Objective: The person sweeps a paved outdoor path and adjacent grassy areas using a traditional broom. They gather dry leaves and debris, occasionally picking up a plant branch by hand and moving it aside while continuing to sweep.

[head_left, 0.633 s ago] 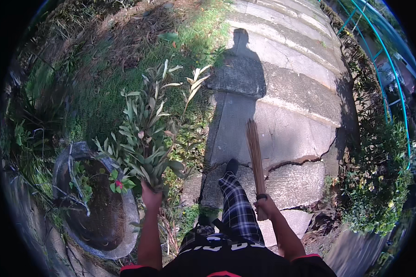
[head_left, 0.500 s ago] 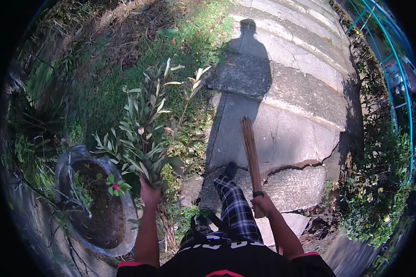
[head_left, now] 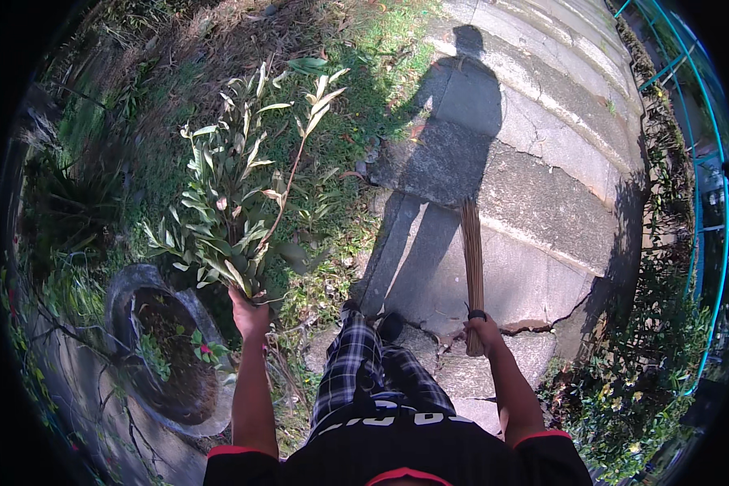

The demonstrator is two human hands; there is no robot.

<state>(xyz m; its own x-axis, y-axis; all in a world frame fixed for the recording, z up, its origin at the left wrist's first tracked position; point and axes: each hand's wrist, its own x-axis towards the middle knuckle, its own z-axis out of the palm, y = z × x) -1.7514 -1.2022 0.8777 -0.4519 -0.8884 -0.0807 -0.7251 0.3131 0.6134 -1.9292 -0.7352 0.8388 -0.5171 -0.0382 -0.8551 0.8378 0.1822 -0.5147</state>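
Note:
My left hand (head_left: 249,314) grips the cut end of a bunch of leafy green branches (head_left: 235,194), held upright and out over the grass. My right hand (head_left: 484,332) is closed around the bound top of a broom of thin brown sticks (head_left: 471,259), whose bristles point away over the cracked concrete path (head_left: 535,186). My legs in checked trousers (head_left: 364,373) stand at the path's near edge, one dark shoe showing.
An old tyre used as a planter (head_left: 166,356) with small plants and a red flower lies at the lower left. Grass and dry leaves (head_left: 219,73) cover the left side. Shrubs and a teal metal railing (head_left: 688,162) run along the right. My shadow falls across the path.
The view has moved forward along the path. My left hand has lifted the branches slightly and away from the tyre planter; the broom stays in my right hand.

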